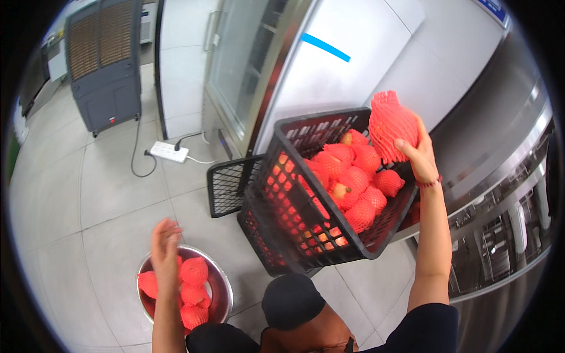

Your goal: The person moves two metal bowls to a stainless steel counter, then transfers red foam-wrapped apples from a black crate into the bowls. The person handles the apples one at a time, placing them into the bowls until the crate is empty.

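Note:
My right hand [421, 152] holds a fruit in a red foam net sleeve [392, 130] over the back right side of a black plastic crate [324, 225]. Inside the crate lie several more round fruits in red foam nets [353, 178]; yellowish skin with a stem shows on one. At the lower left, my left hand [165, 242] is raised above a round stainless steel basin [224, 282] on the floor, blurred, fingers apart and holding nothing. That basin contains several netted fruits [194, 271].
Below the upper crate stands another black crate [260, 238], with a black lattice panel [227, 187] beside it. A white power strip [169, 152] and cords lie on the tiles. Behind are a glass-door cabinet [238, 66] and a grey air cooler [106, 88]; steel equipment [485, 145] is at right.

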